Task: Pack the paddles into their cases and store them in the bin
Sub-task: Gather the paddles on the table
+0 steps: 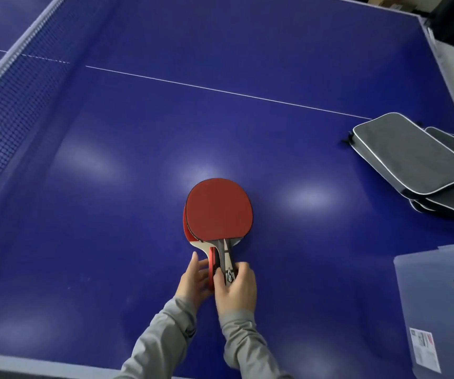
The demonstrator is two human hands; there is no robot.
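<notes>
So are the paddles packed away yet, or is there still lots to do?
Nearly all of it is left. Nothing looks packed: the two paddles lie stacked on the blue table, out of their cases. In hand: the left hand and right hand both hold the handles. The grey cases sit off to the right, apparently flat and unfilled. The clear bin waits at the right edge; its inside is mostly out of view.

Two table tennis paddles [219, 212] lie stacked, red rubber up, their handles side by side. Two grey zip cases [411, 154] overlap at the table's right edge. One clear plastic bin [436, 291] stands nearby. Two hands show, and one net [4, 105].
</notes>
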